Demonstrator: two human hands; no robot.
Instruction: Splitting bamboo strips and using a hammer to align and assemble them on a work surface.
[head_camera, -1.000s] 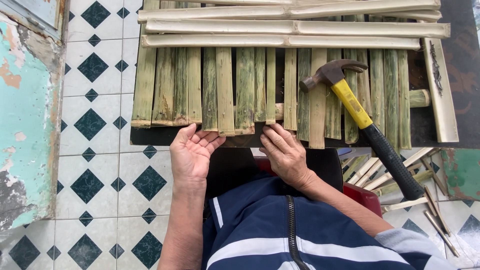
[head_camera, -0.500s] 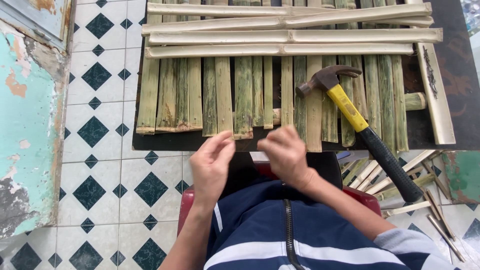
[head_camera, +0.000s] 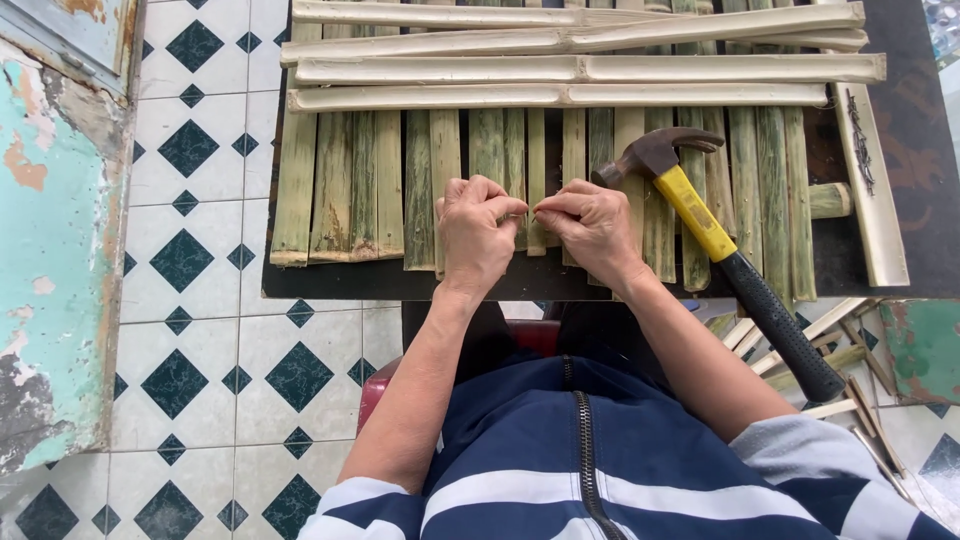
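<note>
The person is sitting at a dark tabletop (head_camera: 330, 285) with a row of green bamboo slats (head_camera: 420, 180) lying side by side, their near ends lined up close to the table's edge, within easy reach. Across the far ends, 4 pale split bamboo strips (head_camera: 570, 70) are lying crosswise, seemingly as rails tying the slats together.

The left hand (head_camera: 478, 235) and the right hand (head_camera: 592, 228) are meeting over the middle slats, fingertips pinched together and almost touching. Each grip is closed in a fine pinch, as if on something very small between the fingertips, but the item itself is too small to make out, so what they are gripping cannot be told.

A claw hammer (head_camera: 715, 235) with a yellow neck and black handle is resting diagonally on the slats just beside the right hand, head toward the rails and handle hanging past the table's edge, placed where the right hand can take it quickly. Loose offcut strips (head_camera: 820, 360) are lying below the table's right corner over the tiled floor (head_camera: 200, 350).

Compared with 1 second ago, both hands are now up on the slats instead of at the near edge with fingers spread, and they are drawn together. The hammer and slats are lying as before.
</note>
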